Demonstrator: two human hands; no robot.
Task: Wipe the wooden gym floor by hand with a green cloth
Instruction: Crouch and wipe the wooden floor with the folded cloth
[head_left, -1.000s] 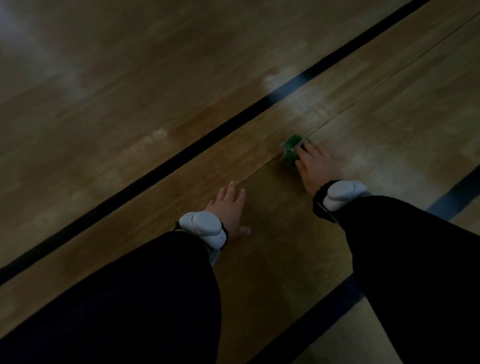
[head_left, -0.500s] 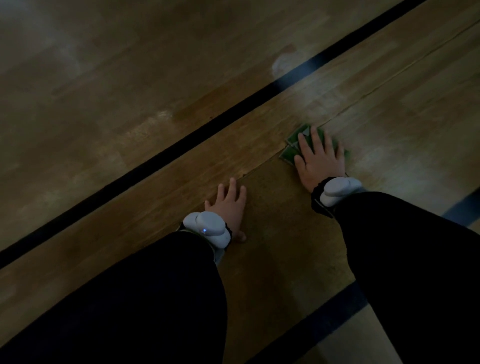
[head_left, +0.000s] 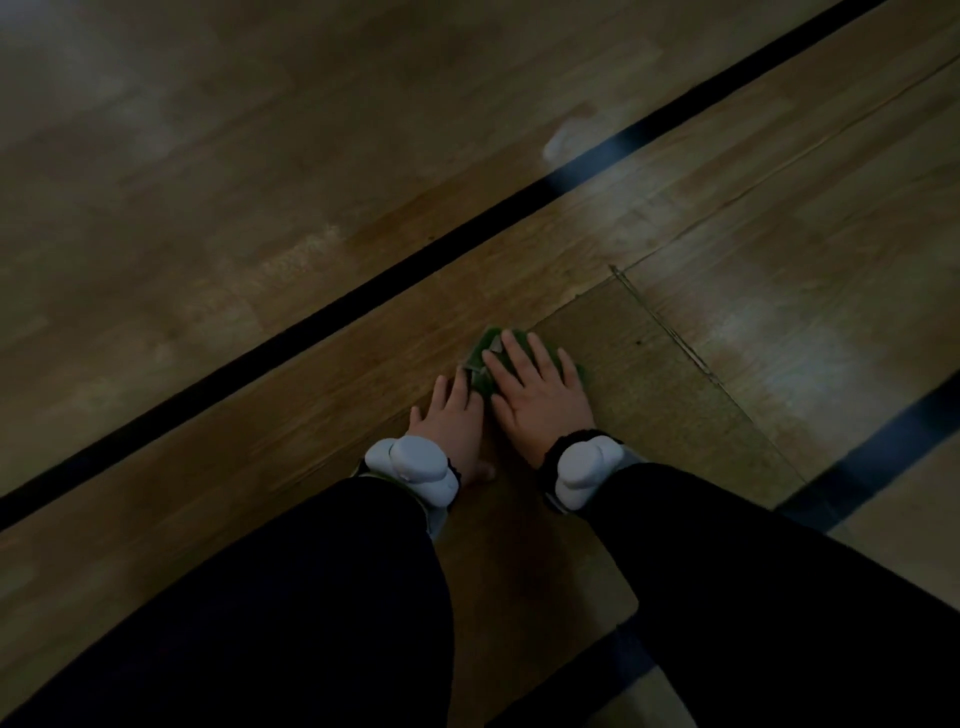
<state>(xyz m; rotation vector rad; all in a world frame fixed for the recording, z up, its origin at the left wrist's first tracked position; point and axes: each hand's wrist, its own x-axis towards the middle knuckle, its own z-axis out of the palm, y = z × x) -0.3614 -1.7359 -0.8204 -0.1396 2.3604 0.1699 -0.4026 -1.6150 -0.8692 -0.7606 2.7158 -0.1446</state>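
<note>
A green cloth (head_left: 485, 347) lies flat on the wooden gym floor (head_left: 311, 218), mostly hidden under my right hand (head_left: 540, 395). That hand presses on it, palm down, fingers spread; only the cloth's far and left edges show. My left hand (head_left: 451, 415) rests flat on the floor just left of it, fingertips touching the cloth's left corner. Both wrists wear white bands, and dark sleeves cover my arms.
A black court line (head_left: 363, 306) runs diagonally from lower left to upper right beyond the hands. A second dark line (head_left: 857, 467) crosses at lower right. A thin seam (head_left: 670, 332) in the boards angles away right of the cloth. The scene is dim.
My right hand has slid the cloth leftward and nearer to me, until it sits against my left hand. The left hand stayed planted on the floor.
</note>
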